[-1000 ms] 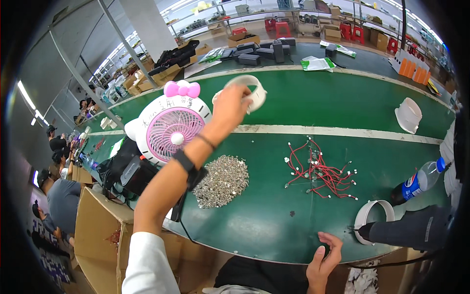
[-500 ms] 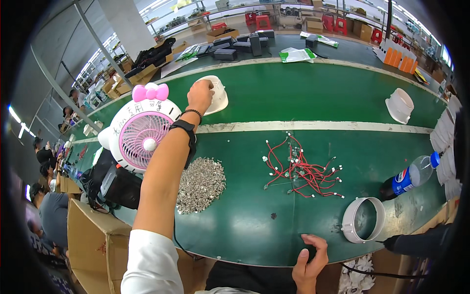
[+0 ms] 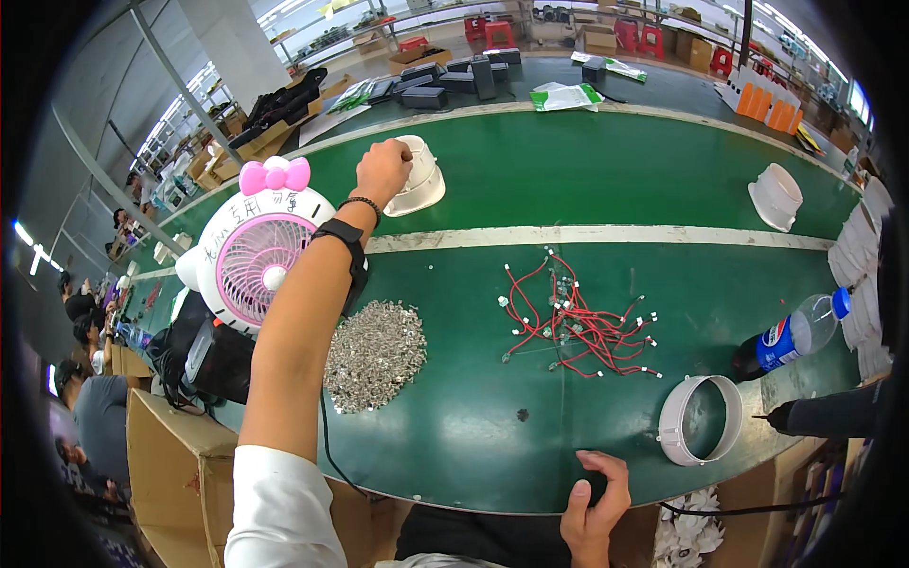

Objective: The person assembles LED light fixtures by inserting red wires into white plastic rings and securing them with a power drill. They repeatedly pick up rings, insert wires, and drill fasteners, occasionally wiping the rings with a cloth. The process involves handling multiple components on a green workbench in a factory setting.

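My left hand (image 3: 383,170) reaches far across the table, its curled fingers on the left upper edge of a white cup-shaped plastic housing (image 3: 424,180) with a wide flange. The fingertips are partly hidden against it. My right hand (image 3: 597,502) rests at the near table edge, holding nothing, with thumb and fingers apart. Between the arms lie a heap of small silvery metal parts (image 3: 377,358) and a tangle of red wires (image 3: 592,327) with white connectors. To the right of my right hand, a white plastic ring (image 3: 670,428) stands on the table.
A white-and-pink fan (image 3: 270,260) stands left of my forearm. At right are a dark drink bottle (image 3: 778,348), a dark power screwdriver (image 3: 819,414), stacked white parts (image 3: 857,293) and another white housing (image 3: 776,197). A cardboard box (image 3: 170,464) sits at lower left.
Both white housings have shifted a little to the right relative to the table, and my left hand has stayed at the nearer one. The whole view has shifted slightly. My right hand keeps its pose.
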Action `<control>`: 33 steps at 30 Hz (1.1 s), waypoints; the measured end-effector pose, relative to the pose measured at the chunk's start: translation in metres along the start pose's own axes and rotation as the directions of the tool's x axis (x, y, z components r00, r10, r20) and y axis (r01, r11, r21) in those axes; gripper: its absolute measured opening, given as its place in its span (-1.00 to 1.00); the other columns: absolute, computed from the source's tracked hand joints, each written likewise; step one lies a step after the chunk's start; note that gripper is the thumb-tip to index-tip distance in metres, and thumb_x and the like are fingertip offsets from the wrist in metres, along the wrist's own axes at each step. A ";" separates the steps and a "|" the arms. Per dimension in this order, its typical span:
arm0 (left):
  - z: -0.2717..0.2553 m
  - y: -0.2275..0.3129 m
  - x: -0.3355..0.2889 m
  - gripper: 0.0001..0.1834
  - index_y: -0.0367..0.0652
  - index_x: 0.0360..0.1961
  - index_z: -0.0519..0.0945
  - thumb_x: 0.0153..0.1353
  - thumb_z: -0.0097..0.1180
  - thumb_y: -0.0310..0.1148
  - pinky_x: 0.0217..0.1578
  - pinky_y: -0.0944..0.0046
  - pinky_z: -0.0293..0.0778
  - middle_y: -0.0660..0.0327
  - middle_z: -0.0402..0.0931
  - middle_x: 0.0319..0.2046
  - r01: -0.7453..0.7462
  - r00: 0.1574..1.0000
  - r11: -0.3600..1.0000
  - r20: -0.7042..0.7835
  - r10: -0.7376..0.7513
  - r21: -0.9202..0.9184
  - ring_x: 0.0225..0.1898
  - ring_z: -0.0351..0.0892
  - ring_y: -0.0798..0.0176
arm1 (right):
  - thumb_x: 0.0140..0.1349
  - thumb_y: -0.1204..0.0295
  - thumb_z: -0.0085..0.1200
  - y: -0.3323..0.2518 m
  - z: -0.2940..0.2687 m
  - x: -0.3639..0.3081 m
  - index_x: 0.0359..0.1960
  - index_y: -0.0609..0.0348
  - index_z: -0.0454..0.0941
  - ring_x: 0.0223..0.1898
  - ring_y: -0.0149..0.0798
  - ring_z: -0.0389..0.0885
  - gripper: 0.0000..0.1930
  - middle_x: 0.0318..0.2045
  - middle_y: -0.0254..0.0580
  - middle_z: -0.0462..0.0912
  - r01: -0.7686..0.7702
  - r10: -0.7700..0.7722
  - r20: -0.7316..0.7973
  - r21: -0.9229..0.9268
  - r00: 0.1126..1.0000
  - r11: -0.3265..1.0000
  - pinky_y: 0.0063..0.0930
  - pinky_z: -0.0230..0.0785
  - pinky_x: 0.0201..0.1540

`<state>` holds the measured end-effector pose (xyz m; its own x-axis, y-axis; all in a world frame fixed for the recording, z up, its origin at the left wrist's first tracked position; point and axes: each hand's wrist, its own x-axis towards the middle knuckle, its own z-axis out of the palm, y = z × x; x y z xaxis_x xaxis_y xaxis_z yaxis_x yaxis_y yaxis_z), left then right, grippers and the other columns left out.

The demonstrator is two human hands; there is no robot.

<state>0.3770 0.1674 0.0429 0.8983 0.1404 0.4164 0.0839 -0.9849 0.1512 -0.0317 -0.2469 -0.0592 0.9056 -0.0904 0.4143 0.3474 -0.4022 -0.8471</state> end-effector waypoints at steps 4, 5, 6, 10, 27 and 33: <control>-0.002 0.007 0.000 -0.83 0.01 -0.19 0.83 0.19 0.37 -0.32 0.00 -0.06 0.68 0.05 0.79 -0.17 -0.022 0.998 0.998 0.049 0.025 -0.051 -0.09 0.78 -0.13 | 0.49 0.24 0.07 0.000 0.000 0.001 0.01 0.36 0.53 -0.10 -0.06 0.68 -0.65 -0.09 0.06 0.73 0.009 -0.009 0.000 -0.019 1.000 1.000 -0.25 0.53 0.00; -0.004 0.010 0.000 -0.83 0.00 -0.19 0.83 0.19 0.37 -0.32 0.00 -0.06 0.68 0.05 0.79 -0.17 -0.033 0.998 0.998 0.057 0.037 -0.059 -0.08 0.78 -0.12 | 0.49 0.24 0.07 0.000 0.000 0.001 0.01 0.36 0.53 -0.11 -0.06 0.68 -0.65 -0.09 0.06 0.73 0.011 -0.011 -0.002 -0.017 1.000 1.000 -0.25 0.53 0.00; -0.004 0.010 0.000 -0.83 0.00 -0.18 0.83 0.19 0.36 -0.33 0.01 -0.06 0.68 0.06 0.79 -0.17 -0.043 0.997 0.998 0.069 0.047 -0.052 -0.08 0.78 -0.11 | 0.49 0.24 0.07 0.000 0.001 0.000 0.01 0.36 0.53 -0.11 -0.06 0.68 -0.65 -0.10 0.06 0.73 0.013 -0.013 -0.003 -0.019 1.000 1.000 -0.25 0.53 0.00; -0.010 0.009 0.005 -0.83 -0.02 -0.16 0.82 0.21 0.36 -0.36 0.02 -0.03 0.67 0.07 0.80 -0.16 -0.064 0.990 0.997 0.121 0.069 -0.041 -0.06 0.78 -0.09 | 0.42 0.25 0.15 -0.001 0.001 -0.001 -0.02 0.34 0.56 -0.10 0.07 0.68 -0.65 -0.11 0.07 0.73 -0.023 0.023 -0.017 -0.003 1.000 1.000 -0.17 0.53 0.01; -0.017 0.009 0.005 -0.82 -0.19 -0.16 0.78 0.21 0.36 -0.42 -0.04 0.06 0.66 0.02 0.80 -0.21 -0.213 0.948 0.965 0.207 0.242 -0.152 -0.14 0.80 -0.03 | 0.47 0.25 0.10 -0.001 0.003 0.000 0.02 0.33 0.53 -0.09 -0.02 0.68 -0.66 -0.11 0.06 0.73 0.004 -0.004 -0.005 -0.020 1.000 1.000 -0.23 0.52 0.02; -0.013 0.024 0.007 -0.81 -0.18 -0.15 0.78 0.21 0.34 -0.42 -0.03 0.06 0.66 0.03 0.80 -0.20 -0.213 0.944 0.964 0.222 0.245 -0.156 -0.14 0.80 -0.03 | 0.42 0.26 0.16 0.002 0.005 -0.001 0.01 0.31 0.54 -0.10 0.04 0.68 -0.66 -0.11 0.05 0.74 0.000 -0.001 -0.021 -0.014 1.000 1.000 -0.19 0.53 0.00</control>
<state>0.3799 0.1463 0.0610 0.9641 -0.1310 0.2311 -0.1782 -0.9640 0.1971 -0.0307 -0.2433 -0.0630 0.8999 -0.1096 0.4220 0.3444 -0.4148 -0.8422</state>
